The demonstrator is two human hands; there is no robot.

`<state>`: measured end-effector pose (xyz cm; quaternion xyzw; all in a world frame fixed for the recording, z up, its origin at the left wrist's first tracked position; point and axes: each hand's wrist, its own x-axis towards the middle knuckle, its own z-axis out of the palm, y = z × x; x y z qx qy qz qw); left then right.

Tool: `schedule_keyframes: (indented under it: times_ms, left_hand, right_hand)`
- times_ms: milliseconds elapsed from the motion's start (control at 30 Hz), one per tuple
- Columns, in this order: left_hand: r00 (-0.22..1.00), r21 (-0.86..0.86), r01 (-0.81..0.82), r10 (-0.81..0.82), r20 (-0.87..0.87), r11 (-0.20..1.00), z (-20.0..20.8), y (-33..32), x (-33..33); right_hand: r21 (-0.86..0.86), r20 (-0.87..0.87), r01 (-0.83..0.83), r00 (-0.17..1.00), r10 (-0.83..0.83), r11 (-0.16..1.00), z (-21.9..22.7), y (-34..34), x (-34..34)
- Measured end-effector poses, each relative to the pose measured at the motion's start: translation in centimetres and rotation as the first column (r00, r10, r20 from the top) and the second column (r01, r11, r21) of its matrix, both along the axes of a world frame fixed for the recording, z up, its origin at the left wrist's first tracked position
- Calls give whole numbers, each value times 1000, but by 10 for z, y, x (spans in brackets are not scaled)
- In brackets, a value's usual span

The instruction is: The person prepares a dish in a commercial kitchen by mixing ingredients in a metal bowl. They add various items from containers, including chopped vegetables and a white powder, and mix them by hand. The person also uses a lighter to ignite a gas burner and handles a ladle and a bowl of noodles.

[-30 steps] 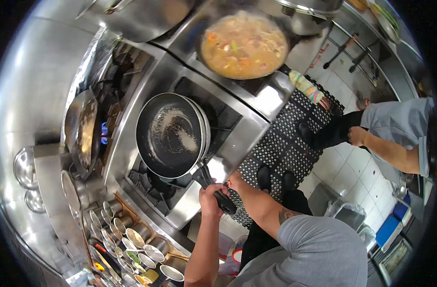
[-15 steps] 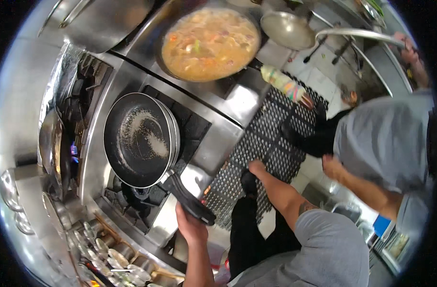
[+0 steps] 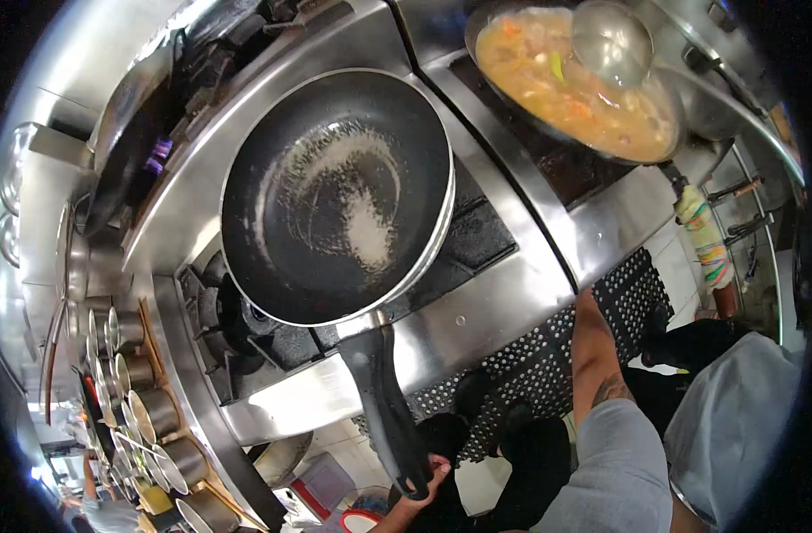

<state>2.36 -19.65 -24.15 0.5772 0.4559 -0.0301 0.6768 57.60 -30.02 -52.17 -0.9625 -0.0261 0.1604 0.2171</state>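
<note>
A black frying pan (image 3: 281,258) with a pale, scraped patch inside sits on the stove burner (image 3: 233,315). Its black handle (image 3: 379,400) juts over the stove's front edge toward me. By the handle's end, partly behind it, is my left hand (image 3: 431,482). The fingers that show are curled; whether they grip the handle is hidden. My right forearm (image 3: 594,342) reaches to the stove's front edge, where the hand is out of sight. Beyond, a wide pan (image 3: 668,160) holds orange-brown soup with chunks. Over that soup hangs a metal ladle (image 3: 612,44).
Cloth wraps the soup pan's handle (image 3: 708,235), which sticks out at right. A co-worker's grey garment (image 3: 734,435) fills the lower right. Several metal pots (image 3: 153,413) line the left. A blue-purple flame (image 3: 159,153) burns near another pan. A perforated black mat (image 3: 539,355) covers floor.
My view has shifted closer over the frying pan. My right arm has reached forward to the stove edge. My left hand is now by the handle's end. The ladle has come over the soup.
</note>
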Motion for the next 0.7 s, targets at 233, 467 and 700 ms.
schedule_keyframes:
  times_ms: [233, 467, 700]
  left_hand:
    - [996, -185, -32, 17, -83, 982, 7, 3, 14]
    - [999, -92, 26, -30, -35, 995, -10, -5, 6]
    - [998, -9, 64, -64, 5, 998, -20, -6, 24]
  right_hand:
    - [76, -82, 1, 997, 5, 997, -1, 6, 9]
    - [149, -11, -5, 1000, 6, 989, 18, -24, -50]
    - [72, -132, 249, 962, -239, 966, 69, -69, -173]
